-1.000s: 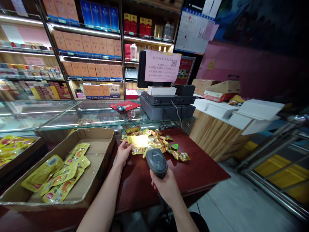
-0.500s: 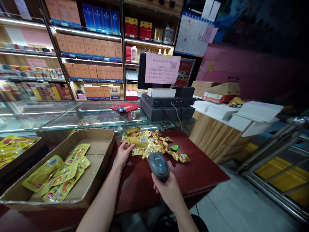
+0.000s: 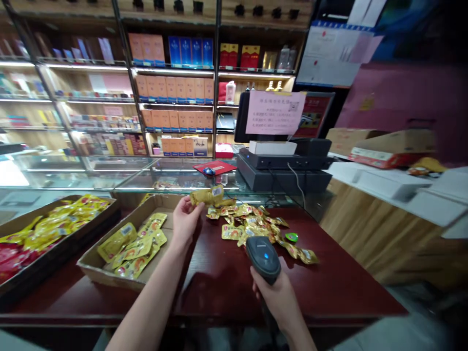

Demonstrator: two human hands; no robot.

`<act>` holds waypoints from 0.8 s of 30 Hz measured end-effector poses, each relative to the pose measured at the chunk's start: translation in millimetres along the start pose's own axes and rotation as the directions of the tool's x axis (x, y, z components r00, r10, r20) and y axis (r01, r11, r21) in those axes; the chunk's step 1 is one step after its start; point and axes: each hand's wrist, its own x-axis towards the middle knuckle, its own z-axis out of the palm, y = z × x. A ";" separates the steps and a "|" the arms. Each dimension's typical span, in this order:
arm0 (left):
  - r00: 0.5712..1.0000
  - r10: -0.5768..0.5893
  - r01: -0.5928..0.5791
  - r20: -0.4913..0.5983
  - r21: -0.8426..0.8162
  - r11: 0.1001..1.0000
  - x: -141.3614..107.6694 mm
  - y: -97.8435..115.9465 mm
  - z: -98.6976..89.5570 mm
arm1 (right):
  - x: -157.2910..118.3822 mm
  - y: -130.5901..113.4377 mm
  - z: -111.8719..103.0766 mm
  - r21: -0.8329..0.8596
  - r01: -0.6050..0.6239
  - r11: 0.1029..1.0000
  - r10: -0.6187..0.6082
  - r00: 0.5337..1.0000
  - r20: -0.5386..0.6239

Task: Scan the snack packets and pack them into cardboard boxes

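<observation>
Just left of the heap of foil packets (image 3: pixel 252 229) on the bench (image 3: pixel 310 287), the left hand (image 3: pixel 185 225) pinches a yellow snack packet (image 3: pixel 211 196) in its grip; just before the heap, the right hand (image 3: pixel 274 300) closes around a handheld barcode scanner (image 3: pixel 263 259).

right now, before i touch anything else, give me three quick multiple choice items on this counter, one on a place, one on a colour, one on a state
1. Where do the loose foil snack packets lie? A on the dark red counter B on the glass case C on the floor
2. What colour is the pad under the computer mouse? A blue B red C white
3. What is the left hand doing? A gripping a scanner B lying flat C holding up a packet

1 A, they are scattered on the counter top. 2 B, the pad shows red. 3 C, its fingers pinch the packet, while the right hand holds the barcode scanner.
</observation>
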 end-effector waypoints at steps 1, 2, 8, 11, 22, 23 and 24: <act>0.998 0.057 -0.055 -0.036 0.046 0.997 5.6 15.6 -16.3 | 1.4 1.5 3.7 -0.001 -0.019 1.000 0.019 0.999 0.027; 0.992 0.105 -0.097 -0.076 0.098 0.990 11.3 30.3 -34.4 | 2.7 3.0 7.8 -0.002 -0.037 0.999 0.037 0.998 0.059; 0.943 0.225 -0.156 -0.246 0.271 0.950 29.6 86.3 -131.0 | 3.7 5.7 38.2 0.002 -0.030 1.000 0.029 0.984 0.174; 0.942 0.224 -0.149 -0.250 0.287 0.946 25.5 85.2 -137.7 | 1.5 3.6 48.1 0.012 -0.018 1.000 0.015 0.976 0.219; 0.994 -0.042 0.036 0.100 0.062 0.997 -19.4 -9.2 8.3 | 3.1 6.2 12.7 0.041 -0.069 0.997 0.066 0.995 0.071; 0.987 -0.071 0.066 0.144 0.042 0.997 -23.8 -19.9 22.0 | 4.2 7.5 6.9 0.044 -0.070 0.997 0.067 0.996 0.061; 0.977 -0.100 0.095 0.187 0.035 0.995 -27.8 -31.6 34.4 | 5.2 8.5 1.0 0.041 -0.059 0.997 0.058 0.997 0.047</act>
